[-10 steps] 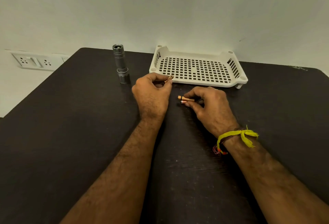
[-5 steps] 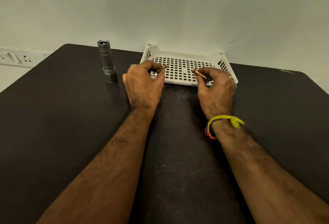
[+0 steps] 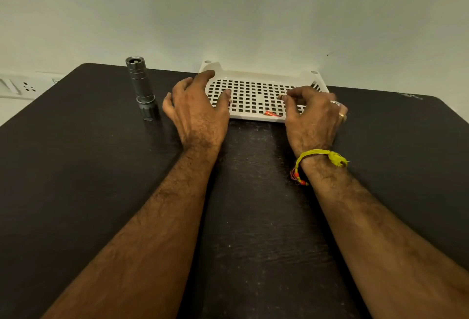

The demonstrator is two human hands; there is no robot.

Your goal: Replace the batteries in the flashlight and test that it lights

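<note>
Flashlight (image 3: 141, 87) stands upright on the dark table (image 3: 76, 166), far left, just left of the left hand (image 3: 200, 110), untouched. One battery (image 3: 272, 113) lies in the white perforated tray (image 3: 253, 77) at its near edge. Left hand is spread over the tray's left end, released. Right hand (image 3: 313, 115) is over the tray's right part; fingertips (image 3: 285, 96) pinch a small item, identity unclear.

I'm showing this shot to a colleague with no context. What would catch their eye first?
Probably the two bare forearms reaching up the dark table, the left hand and right hand spread over the near edge of a white perforated tray at the wall. Next, the grey flashlight standing upright left of the tray, and a small orange battery lying inside it.
</note>
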